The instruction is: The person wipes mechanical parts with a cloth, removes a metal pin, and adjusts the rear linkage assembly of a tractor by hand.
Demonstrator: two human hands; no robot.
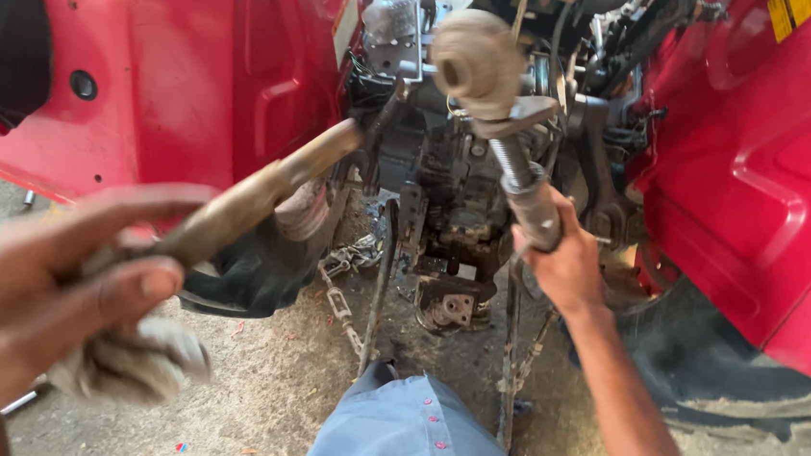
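I see the threaded link rod (525, 184) rising before the tractor's rear housing (450, 212), my right hand (567, 265) clamped around its lower sleeve. Left of that housing, my left hand (43, 296) grips a long bar (254, 197) and a rag (130, 361).

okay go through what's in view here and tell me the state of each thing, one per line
Left hand: closed on a rag and a rod, blurred.
Rag: bunched under the fingers.
Rod: tilted, lower end in the left hand.
Right hand: gripped around the threaded link.
Threaded link: raised, ball end up.
Chains: hanging slack.
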